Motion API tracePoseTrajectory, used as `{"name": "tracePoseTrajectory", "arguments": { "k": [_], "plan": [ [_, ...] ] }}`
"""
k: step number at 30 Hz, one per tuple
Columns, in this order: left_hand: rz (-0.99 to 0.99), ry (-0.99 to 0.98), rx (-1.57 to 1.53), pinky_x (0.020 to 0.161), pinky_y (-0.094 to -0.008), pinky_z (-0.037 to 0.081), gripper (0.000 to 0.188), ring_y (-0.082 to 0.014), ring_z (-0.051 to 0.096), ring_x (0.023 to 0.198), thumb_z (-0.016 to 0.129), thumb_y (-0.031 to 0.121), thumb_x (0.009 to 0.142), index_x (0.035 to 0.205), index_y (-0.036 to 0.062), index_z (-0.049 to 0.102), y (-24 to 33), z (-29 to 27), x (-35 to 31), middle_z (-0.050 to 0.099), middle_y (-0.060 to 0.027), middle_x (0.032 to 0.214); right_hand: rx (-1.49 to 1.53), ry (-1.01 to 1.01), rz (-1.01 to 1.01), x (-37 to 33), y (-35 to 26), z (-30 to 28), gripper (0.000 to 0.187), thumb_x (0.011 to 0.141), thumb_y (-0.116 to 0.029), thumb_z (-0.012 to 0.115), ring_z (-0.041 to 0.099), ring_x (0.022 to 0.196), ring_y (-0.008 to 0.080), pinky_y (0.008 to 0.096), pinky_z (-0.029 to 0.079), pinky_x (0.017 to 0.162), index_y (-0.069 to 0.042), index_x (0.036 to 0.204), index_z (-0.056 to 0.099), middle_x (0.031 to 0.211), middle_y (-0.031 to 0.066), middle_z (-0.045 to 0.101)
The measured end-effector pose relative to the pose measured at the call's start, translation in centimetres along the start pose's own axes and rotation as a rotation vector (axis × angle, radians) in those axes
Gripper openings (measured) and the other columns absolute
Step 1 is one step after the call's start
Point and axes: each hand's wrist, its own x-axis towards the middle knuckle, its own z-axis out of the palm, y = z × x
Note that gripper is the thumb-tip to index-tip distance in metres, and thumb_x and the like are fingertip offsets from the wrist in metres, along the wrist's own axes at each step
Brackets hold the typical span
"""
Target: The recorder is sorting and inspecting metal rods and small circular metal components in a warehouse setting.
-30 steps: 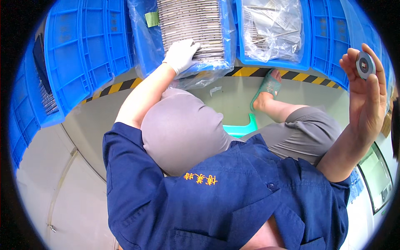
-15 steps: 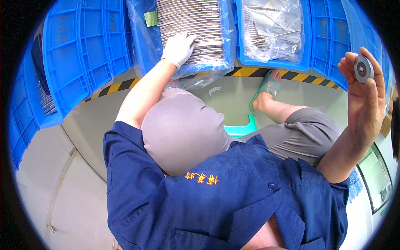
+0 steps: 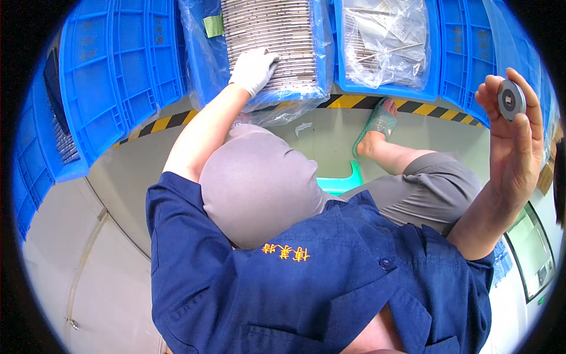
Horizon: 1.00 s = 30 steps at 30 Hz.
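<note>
My left hand [image 3: 250, 72], in a white glove with bare fingertips, lies on a stack of thin metal rods [image 3: 272, 26]. Its fingers are curled together over the rods; whatever may be under them is hidden. The rods lie side by side in a plastic-lined blue bin [image 3: 325, 59]. At the far right, my bare right hand [image 3: 512, 144] is raised. Between thumb and fingers it pinches a round grey metal disc [image 3: 519, 100] with a dark middle and a small light rectangular spot at its centre.
Right of the rod bin stands a second blue bin [image 3: 433, 76] with clear plastic film [image 3: 392, 29] over loose rods. Blue crates [image 3: 91, 76] line the left side. A yellow-black floor stripe [image 3: 348, 101] runs before the bins. A green plastic stool [image 3: 339, 186] is partly under my leg.
My right hand has shifted slightly left with the disc, which is turned a little. The left hand stays on the rods almost unchanged.
</note>
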Motion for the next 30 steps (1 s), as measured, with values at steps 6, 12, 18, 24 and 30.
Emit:
{"name": "tracePoseTrajectory", "arguments": {
  "k": [6, 12, 18, 24, 30],
  "plan": [
    [-0.183, 0.018, -0.247, 0.086, -0.0351, 0.040, 0.037, -0.0296, 0.051, 0.099, 0.052, 0.032, 0.079, 0.107, 0.0090, 0.055, 0.1, -1.4, -1.3, 0.055, -0.0144, 0.104, 0.048, -0.055, -0.036, 0.3, -1.1, 0.4, 0.048, 0.086, -0.028, 0.048, 0.052, 0.104, 0.0255, 0.0380, 0.036, 0.095, 0.002, 0.123, 0.037, 0.111, 0.0175, 0.052],
    [-1.269, 0.005, -1.058, 0.085, -0.0315, 0.037, 0.062, -0.0246, 0.048, 0.103, 0.034, 0.052, 0.084, 0.112, -0.0010, 0.048, -1.4, -1.7, -3.1, 0.055, -0.0107, 0.108, 0.162, -0.149, -0.078, -0.1, -2.4, 1.2, 0.050, 0.086, -0.028, 0.048, 0.051, 0.103, 0.0243, 0.0373, 0.035, 0.094, 0.003, 0.123, 0.036, 0.111, 0.0168, 0.052],
    [-1.247, 0.011, -1.608, 0.074, -0.0278, 0.040, 0.059, -0.0193, 0.051, 0.080, 0.033, 0.053, 0.085, 0.112, 0.0042, 0.051, -2.1, -1.4, -3.8, 0.058, -0.0058, 0.100, 0.166, -0.155, -0.008, -0.4, -2.2, 2.5, 0.044, 0.083, -0.023, 0.049, 0.051, 0.100, 0.0208, 0.0337, 0.037, 0.091, 0.001, 0.119, 0.041, 0.105, 0.0137, 0.054],
    [-1.094, 0.020, -1.642, 0.089, -0.0294, 0.035, 0.055, -0.0192, 0.049, 0.101, 0.031, 0.048, 0.088, 0.118, 0.0055, 0.047, -2.6, -0.4, -3.8, 0.053, -0.0079, 0.114, 0.154, -0.152, 0.076, -0.6, -2.4, 3.6, 0.039, 0.081, -0.018, 0.051, 0.051, 0.096, 0.0173, 0.0301, 0.039, 0.087, 0.000, 0.115, 0.045, 0.100, 0.0106, 0.055],
    [-1.085, 0.049, -1.368, 0.090, -0.0283, 0.035, 0.049, -0.0184, 0.046, 0.104, 0.034, 0.040, 0.089, 0.116, 0.0015, 0.048, 1.2, -7.4, -1.9, 0.050, -0.0085, 0.116, 0.131, 0.017, 0.108, -1.3, -3.9, 4.0, 0.035, 0.078, -0.012, 0.052, 0.051, 0.092, 0.0138, 0.0265, 0.040, 0.083, -0.002, 0.112, 0.050, 0.095, 0.0075, 0.057]
  ]
}}
